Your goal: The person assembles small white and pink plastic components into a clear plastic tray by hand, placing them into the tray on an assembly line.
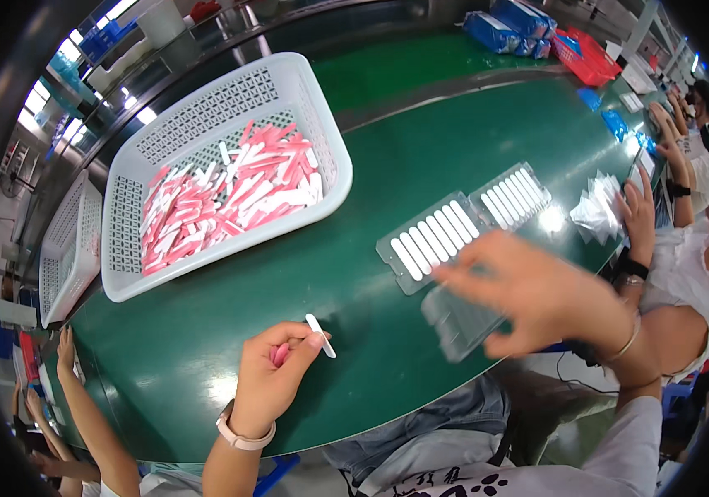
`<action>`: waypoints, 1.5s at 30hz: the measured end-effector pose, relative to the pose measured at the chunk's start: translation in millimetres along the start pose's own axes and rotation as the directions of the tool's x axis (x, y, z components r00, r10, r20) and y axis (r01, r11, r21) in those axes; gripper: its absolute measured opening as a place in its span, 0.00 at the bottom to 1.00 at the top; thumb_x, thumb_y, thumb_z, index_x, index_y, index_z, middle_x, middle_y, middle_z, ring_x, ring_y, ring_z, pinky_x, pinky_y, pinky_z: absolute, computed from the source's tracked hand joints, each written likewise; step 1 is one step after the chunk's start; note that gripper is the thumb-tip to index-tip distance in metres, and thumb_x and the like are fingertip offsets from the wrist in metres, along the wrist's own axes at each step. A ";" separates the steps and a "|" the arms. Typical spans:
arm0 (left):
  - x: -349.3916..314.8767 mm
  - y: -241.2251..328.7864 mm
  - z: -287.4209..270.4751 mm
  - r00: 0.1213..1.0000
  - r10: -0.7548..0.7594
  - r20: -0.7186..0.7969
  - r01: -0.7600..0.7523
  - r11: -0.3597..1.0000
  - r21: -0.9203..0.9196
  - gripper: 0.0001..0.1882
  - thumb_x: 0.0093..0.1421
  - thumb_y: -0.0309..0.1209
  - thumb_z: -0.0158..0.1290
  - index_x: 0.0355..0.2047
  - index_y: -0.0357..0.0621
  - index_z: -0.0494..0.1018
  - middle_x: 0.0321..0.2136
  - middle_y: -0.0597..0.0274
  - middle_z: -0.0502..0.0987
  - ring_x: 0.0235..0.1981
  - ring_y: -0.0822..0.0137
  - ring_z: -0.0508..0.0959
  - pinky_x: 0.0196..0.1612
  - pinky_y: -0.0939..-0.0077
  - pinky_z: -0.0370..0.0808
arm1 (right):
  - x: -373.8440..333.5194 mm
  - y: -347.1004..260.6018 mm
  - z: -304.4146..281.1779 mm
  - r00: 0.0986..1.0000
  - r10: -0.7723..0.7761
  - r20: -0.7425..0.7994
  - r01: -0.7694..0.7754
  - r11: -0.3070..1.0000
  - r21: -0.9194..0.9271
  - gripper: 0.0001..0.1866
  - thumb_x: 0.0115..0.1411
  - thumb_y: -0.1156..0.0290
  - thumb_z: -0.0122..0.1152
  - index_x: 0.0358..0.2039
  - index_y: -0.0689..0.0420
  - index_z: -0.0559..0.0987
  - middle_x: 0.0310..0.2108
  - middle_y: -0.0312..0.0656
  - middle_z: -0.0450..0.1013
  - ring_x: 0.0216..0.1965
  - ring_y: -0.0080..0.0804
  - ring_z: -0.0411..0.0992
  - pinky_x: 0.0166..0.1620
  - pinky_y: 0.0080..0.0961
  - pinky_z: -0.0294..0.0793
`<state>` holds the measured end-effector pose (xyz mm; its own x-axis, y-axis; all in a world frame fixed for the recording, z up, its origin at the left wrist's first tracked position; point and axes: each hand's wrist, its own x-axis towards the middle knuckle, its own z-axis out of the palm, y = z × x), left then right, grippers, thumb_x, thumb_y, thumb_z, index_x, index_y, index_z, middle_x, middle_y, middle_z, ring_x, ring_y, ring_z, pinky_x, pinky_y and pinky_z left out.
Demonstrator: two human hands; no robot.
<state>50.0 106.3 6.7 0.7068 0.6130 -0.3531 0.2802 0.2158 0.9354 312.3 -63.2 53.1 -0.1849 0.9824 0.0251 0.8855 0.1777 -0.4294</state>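
Note:
My left hand point(274, 373) is closed over the green table point(354, 306). Between its thumb and index finger is a slim white stick with rounded ends point(321, 336), and pink sticks point(279, 354) show inside the curled fingers. Blurred by motion, my right hand point(528, 294) has its thumb and fingers apart, with nothing visible in them. Its fingertips are close to a clear plastic tray point(406, 286) holding a row of several white sticks point(433, 238). A second filled tray point(510, 195) adjoins it, and an unfilled clear plastic piece point(458, 323) lies nearer me, partly behind my right hand.
A large pale basket point(334, 178) with loose pink and white sticks stands at the left; another basket point(69, 248) is beyond it. Clear plastic bags point(598, 207) lie at the right near a co-worker's hand point(640, 215). A red basket point(586, 58) and blue packs point(507, 29) are at the back.

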 end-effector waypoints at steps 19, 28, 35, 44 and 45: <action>-15.4 -26.0 15.2 0.210 0.825 0.525 -0.844 -0.118 0.522 0.18 0.39 0.21 0.63 0.35 0.39 0.77 0.18 0.71 0.57 0.12 0.76 0.55 0.15 0.80 0.50 | 17.9 -80.0 115.5 0.657 -0.104 -0.747 0.210 0.977 0.048 0.15 0.39 0.74 0.65 0.32 0.52 0.82 0.31 0.26 0.71 0.25 0.20 0.61 0.24 0.19 0.52; -5.2 -30.6 12.3 0.429 0.800 0.421 -0.834 0.172 0.524 0.17 0.41 0.22 0.63 0.35 0.41 0.78 0.16 0.71 0.62 0.12 0.76 0.62 0.13 0.81 0.55 | 1.5 -45.7 99.9 0.781 0.096 -0.617 0.281 0.829 0.484 0.10 0.47 0.82 0.60 0.33 0.61 0.76 0.42 0.48 0.73 0.41 0.34 0.73 0.28 0.22 0.65; -25.0 -28.9 6.5 0.932 0.360 -0.047 -0.351 0.926 0.136 0.19 0.52 0.21 0.43 0.46 0.41 0.68 0.20 0.66 0.67 0.16 0.77 0.63 0.17 0.82 0.60 | -3.0 -18.1 37.1 0.945 0.324 -0.051 -0.263 0.840 0.475 0.22 0.51 0.86 0.53 0.48 0.59 0.75 0.27 0.44 0.72 0.22 0.33 0.72 0.26 0.21 0.70; -13.3 1.0 11.8 0.994 0.097 0.051 -0.092 0.990 -0.103 0.11 0.69 0.32 0.35 0.48 0.42 0.57 0.18 0.56 0.72 0.10 0.82 0.54 0.14 0.86 0.54 | 27.9 15.9 21.8 0.944 0.300 0.139 -0.320 0.934 0.157 0.10 0.46 0.72 0.64 0.28 0.57 0.72 0.15 0.38 0.70 0.19 0.39 0.71 0.25 0.29 0.68; -13.8 -1.1 8.8 0.995 0.092 0.049 -0.086 0.991 -0.107 0.11 0.69 0.32 0.35 0.48 0.42 0.57 0.18 0.56 0.72 0.10 0.82 0.54 0.14 0.86 0.54 | 33.2 15.1 18.9 0.943 0.299 0.146 -0.321 0.934 0.158 0.10 0.46 0.72 0.64 0.28 0.57 0.72 0.15 0.38 0.70 0.19 0.39 0.71 0.25 0.29 0.68</action>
<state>45.6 90.9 10.4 0.7605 0.5922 -0.2665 0.1471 0.2426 0.9589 311.5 -28.9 30.3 0.0281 0.9711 -0.2370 0.8187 -0.1583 -0.5519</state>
